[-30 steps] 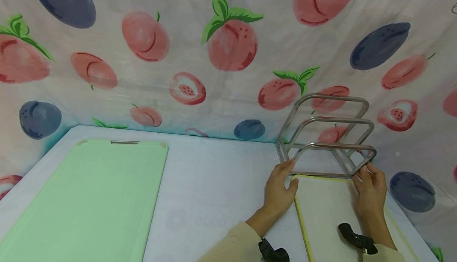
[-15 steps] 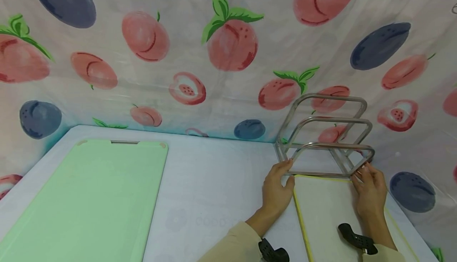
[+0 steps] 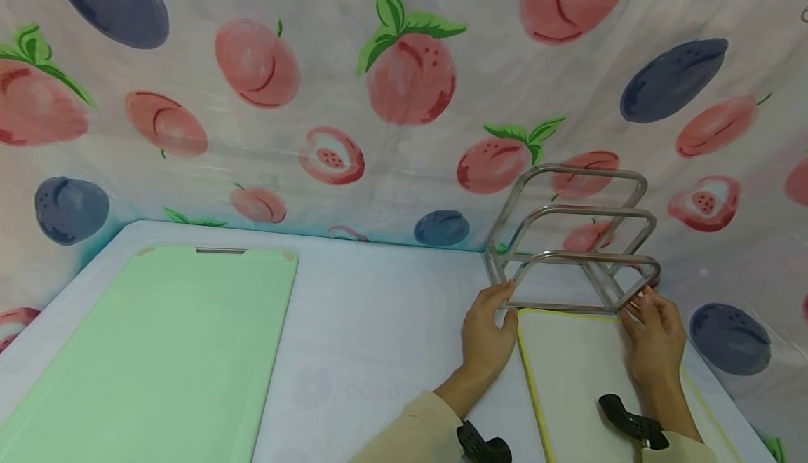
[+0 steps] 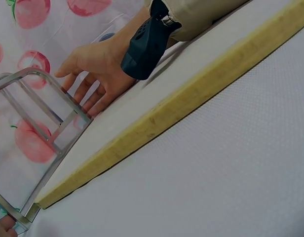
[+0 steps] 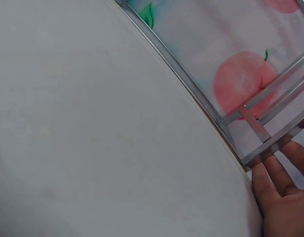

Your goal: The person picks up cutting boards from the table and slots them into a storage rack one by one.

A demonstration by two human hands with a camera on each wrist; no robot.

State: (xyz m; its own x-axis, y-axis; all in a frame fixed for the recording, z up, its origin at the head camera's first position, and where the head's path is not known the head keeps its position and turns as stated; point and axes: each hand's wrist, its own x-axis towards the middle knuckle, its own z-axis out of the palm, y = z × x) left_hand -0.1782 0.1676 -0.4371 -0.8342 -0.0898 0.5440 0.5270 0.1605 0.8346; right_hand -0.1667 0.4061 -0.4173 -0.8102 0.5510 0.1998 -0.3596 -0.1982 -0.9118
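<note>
A metal rack (image 3: 593, 257) with three upright loops stands against the back wall at the right. My left hand (image 3: 487, 340) holds its lower left front corner, the fingers along the outer side. My right hand (image 3: 656, 344) holds the lower right front corner. In the right wrist view, the fingers (image 5: 275, 173) reach the bottom bar of the rack (image 5: 260, 150). A white board with a yellow edge (image 3: 577, 372) lies flat in front of the rack, its far edge close to the base. The left wrist view shows that yellow edge (image 4: 157, 121) running up to the rack's corner.
A light green cutting board (image 3: 170, 351) with a slot handle lies on the left of the white table (image 3: 366, 323). Behind the table hangs a fruit-print sheet (image 3: 303, 42), which also rises on the right side. Each wrist wears a black device (image 3: 631, 421).
The rack has slid slightly to the left, and the left hand has moved left with it. The right hand and both boards look nearly unchanged.
</note>
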